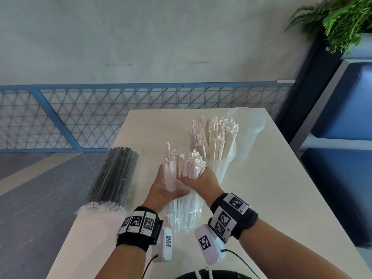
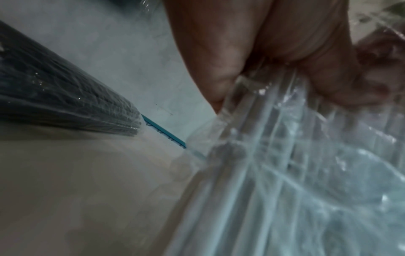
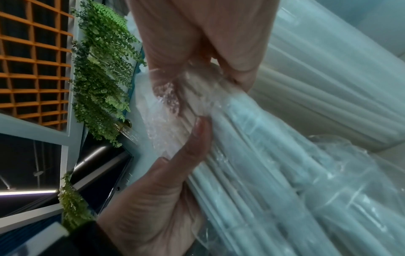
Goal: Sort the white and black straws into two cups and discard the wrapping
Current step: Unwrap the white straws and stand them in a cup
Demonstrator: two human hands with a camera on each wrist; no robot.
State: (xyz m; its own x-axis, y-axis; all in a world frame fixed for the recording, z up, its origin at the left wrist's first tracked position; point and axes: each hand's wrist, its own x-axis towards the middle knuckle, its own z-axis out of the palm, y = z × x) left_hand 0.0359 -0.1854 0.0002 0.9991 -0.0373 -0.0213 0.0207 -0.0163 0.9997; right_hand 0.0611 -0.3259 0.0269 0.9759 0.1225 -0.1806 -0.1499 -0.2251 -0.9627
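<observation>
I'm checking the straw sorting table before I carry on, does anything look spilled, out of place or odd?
Nothing is spilled. One thing stands out: the wrapped pack of black straws lies at the table's left edge, its side overhanging the floor. The second cup stands empty.

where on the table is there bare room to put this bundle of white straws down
Bare tabletop runs along the right side, right of the right hand and the cup of white straws. Another free patch lies near left, below the wrapped black straws. The middle is crowded: both hands, left hand included, and the empty cup behind.
</observation>
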